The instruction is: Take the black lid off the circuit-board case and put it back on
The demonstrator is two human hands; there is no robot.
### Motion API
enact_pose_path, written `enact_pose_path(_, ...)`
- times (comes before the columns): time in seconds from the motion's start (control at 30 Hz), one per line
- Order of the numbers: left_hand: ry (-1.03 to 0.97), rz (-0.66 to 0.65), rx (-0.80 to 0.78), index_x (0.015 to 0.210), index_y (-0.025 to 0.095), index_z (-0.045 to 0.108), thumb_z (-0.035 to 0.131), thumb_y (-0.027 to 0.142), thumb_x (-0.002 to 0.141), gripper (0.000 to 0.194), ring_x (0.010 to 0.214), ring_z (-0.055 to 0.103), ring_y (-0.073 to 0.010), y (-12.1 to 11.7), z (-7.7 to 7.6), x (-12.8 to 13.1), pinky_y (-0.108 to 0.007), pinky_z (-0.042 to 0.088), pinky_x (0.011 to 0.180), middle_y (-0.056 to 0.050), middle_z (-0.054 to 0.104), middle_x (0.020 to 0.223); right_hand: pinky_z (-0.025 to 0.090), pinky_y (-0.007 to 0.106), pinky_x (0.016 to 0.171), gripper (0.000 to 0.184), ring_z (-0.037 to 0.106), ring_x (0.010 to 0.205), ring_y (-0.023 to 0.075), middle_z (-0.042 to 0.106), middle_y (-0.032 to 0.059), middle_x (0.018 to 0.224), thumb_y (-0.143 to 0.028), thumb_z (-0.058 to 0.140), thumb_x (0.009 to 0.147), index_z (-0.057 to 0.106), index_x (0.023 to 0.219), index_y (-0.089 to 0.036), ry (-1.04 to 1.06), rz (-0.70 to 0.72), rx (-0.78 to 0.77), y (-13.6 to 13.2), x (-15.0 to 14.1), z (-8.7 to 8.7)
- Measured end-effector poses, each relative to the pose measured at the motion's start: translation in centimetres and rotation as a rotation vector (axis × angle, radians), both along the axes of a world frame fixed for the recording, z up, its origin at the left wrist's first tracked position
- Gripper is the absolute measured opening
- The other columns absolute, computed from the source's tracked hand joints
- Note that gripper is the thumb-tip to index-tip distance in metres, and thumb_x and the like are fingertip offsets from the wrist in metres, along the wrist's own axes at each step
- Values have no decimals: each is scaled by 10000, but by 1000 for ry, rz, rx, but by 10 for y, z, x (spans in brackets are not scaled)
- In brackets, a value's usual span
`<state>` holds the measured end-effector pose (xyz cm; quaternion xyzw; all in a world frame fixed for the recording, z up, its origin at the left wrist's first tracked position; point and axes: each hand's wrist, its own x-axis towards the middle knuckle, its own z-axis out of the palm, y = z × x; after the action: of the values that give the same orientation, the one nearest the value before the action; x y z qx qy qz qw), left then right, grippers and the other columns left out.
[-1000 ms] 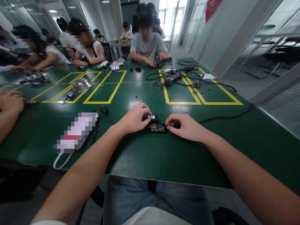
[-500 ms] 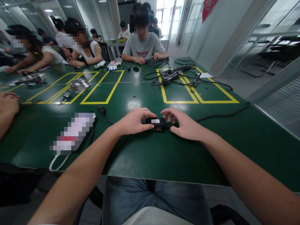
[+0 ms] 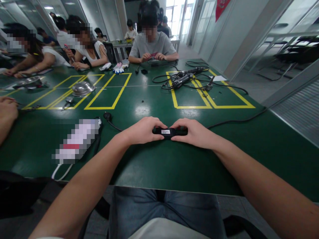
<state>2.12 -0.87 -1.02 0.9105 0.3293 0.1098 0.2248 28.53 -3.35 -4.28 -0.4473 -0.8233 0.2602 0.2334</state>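
A small black cable box (image 3: pixel 166 132) with a white printed label on top lies on the green table in front of me. My left hand (image 3: pixel 142 131) is closed on its left end, thumb at the near side and fingers at the far side. On the right end, my right hand (image 3: pixel 194 132) pinches it the same way. The inside of the box is hidden. A black cable runs out on either side, and the left one ends in a black plug (image 3: pixel 107 116) beyond my left forearm.
A blurred-out pale packet (image 3: pixel 79 139) with a white loop lies left of my forearm. Farther off are a shiny metal bowl (image 3: pixel 83 88), yellow tape frames and black tools with tangled cables (image 3: pixel 183 79). A person (image 3: pixel 153 44) sits opposite; another person's hand (image 3: pixel 8 113) rests at left.
My right hand has moved left and closed on the box. The labelled top, raised over a lower part with a gold-coloured piece showing, now sits lower and that piece is hidden.
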Motion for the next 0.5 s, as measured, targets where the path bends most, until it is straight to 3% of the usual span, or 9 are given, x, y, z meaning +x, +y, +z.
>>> enact_pose_path(0.27,112,-13,83,1310,195,810,810,291,957,366,1081,734,-312,-2,2,6,-417,532,1010,-111,801,1138,575,440,931,274,740,981,302,824,72,1065,-379,888,842,827,1080,-258,-24,-3,-1,0,1,1)
enact_pose_path(0.5,27,2,37,1254,227,818,830,267,910,347,1060,741,-282,0,-1,3,-382,539,995,-77,811,1115,568,444,924,277,727,970,296,796,66,1037,-377,861,841,800,1080,-253,-28,-21,-9,-3,-2,1)
